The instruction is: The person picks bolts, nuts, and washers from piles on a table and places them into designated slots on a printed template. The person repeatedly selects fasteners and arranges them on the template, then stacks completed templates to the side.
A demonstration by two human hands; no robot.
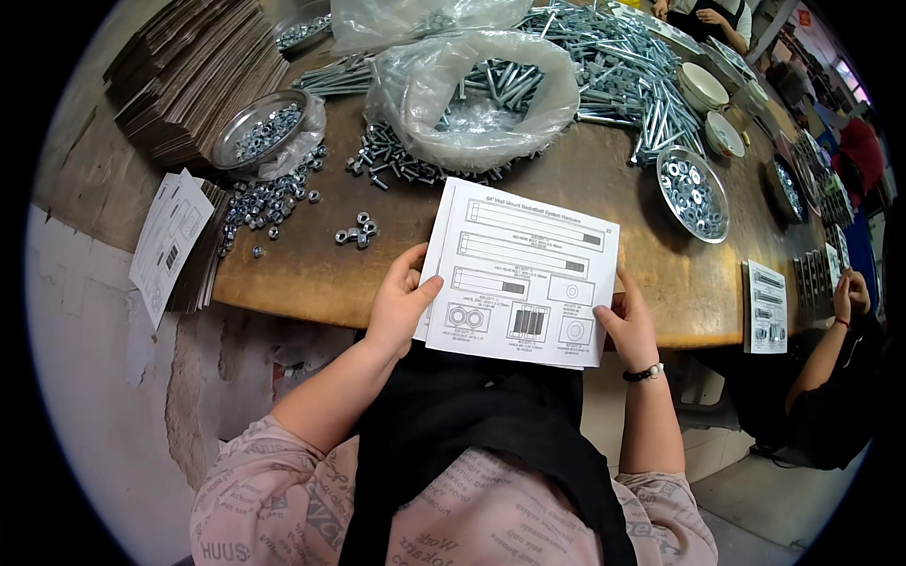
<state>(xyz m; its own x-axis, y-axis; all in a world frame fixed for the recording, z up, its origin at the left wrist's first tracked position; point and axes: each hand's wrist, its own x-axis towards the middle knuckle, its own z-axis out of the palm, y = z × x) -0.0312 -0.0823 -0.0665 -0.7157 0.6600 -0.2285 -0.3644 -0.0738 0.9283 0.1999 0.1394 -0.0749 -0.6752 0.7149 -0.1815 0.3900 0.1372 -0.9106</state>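
Between my two hands is a small stack of white printed sheets (533, 283) with line drawings of bolts, nuts and washers. The sheets are tilted toward me over the table's near edge, with a second layer showing along the left side. My left hand (401, 307) grips the left edge, thumb on the front and fingers behind. At the lower right edge, my right hand (630, 330) pinches the sheets the same way. A few loose nuts (359, 232) lie on the table just beyond my left hand.
A plastic bag of bolts (472, 104) and a pile of long bolts (613, 71) cover the far side. At left are stacked brown cardboard pieces (189, 80), a bowl of nuts (269, 132) and more sheets (170, 241). A washer bowl (694, 196) and a co-worker's hand (851, 294) are at right.
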